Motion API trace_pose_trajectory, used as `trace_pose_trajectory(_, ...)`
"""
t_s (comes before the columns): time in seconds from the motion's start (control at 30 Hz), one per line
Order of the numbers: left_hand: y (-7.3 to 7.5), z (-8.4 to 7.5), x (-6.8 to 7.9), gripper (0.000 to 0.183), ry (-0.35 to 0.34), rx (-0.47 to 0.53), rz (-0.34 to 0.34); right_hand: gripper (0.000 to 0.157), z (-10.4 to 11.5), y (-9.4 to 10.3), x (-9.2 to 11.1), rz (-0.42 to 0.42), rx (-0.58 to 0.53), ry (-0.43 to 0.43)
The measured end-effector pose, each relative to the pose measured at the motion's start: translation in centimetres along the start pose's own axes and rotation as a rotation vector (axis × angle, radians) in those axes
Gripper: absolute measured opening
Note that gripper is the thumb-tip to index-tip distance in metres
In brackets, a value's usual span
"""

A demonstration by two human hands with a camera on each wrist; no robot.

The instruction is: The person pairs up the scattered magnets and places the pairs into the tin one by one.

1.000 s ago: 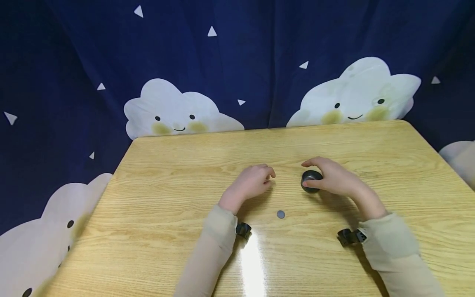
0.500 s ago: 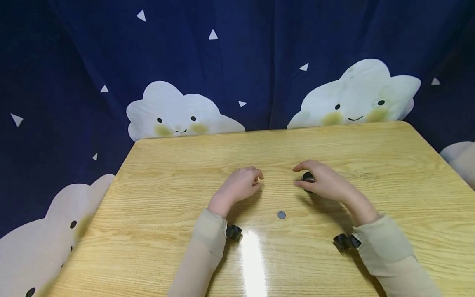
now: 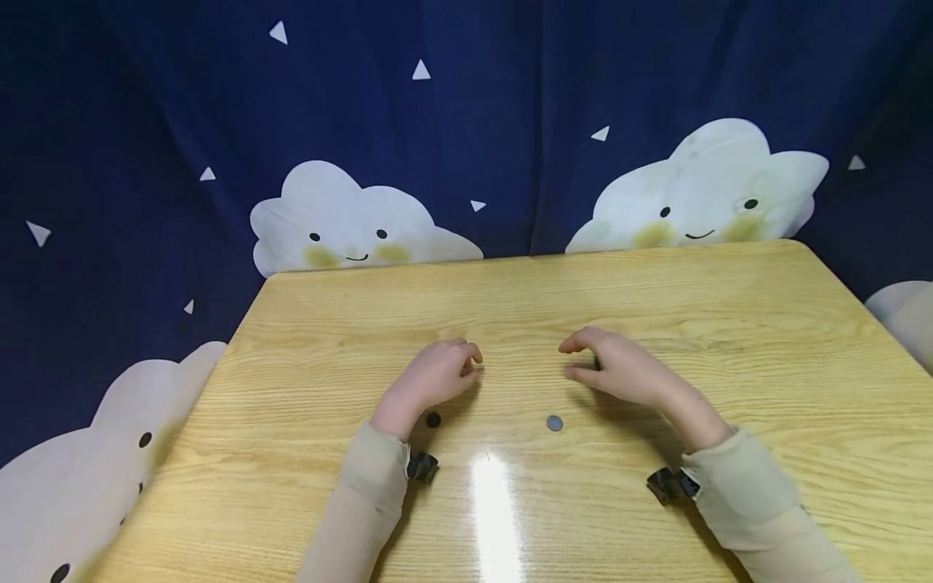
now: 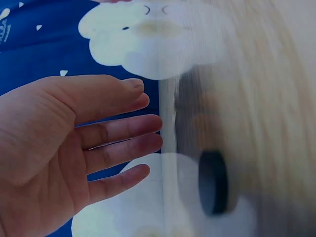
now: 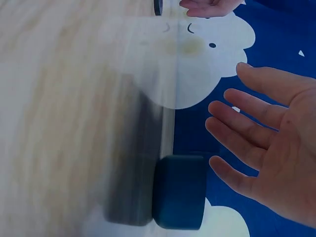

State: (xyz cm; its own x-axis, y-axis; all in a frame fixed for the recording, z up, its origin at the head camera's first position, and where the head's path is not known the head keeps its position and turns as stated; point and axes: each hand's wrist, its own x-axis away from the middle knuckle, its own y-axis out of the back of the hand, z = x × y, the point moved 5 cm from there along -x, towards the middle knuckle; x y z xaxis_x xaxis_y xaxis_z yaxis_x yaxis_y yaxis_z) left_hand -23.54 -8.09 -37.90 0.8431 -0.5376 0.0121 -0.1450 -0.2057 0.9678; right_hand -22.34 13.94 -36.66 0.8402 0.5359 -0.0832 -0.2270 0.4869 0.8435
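I have the right hand (image 3: 619, 368) over the table (image 3: 510, 308), fingers spread apart; the dark cylinder (image 5: 180, 192) sits just beside it, mostly hidden in the head view; my left hand (image 3: 426, 376) hangs with fingers relaxed, near a small black disc (image 3: 433, 420); a grey disc (image 3: 555, 423) lies between the forearms.

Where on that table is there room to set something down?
Bare: the far strip of the wooden table, along the cloud-print curtain, and both ends outside the sleeves. Crowded: the middle, with the left hand by a black disc, the right hand by a dark cylinder, and a grey disc.
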Motion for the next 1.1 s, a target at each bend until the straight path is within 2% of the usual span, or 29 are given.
trace_pose_trajectory(0.23,-0.2,0.5,1.5,0.023,0.029,0.027,0.078,0.031,0.3,-1.0,0.3,0.055,-0.01,0.0)
trace_pose_trajectory(0.7,-0.4,0.8,3.4,0.026,0.022,0.03,0.117,0.028,1.5,-1.9,0.4,0.195,0.016,0.066)
trace_pose_trajectory(0.93,-0.1,0.9,4.2,0.029,0.019,0.055,0.143,0.026,2.0,-2.8,0.8,0.324,-0.082,0.052)
trace_pose_trajectory(1.1,-0.3,1.1,4.6,0.027,0.024,0.075,0.171,0.026,2.3,-3.4,0.8,0.351,-0.096,0.054)
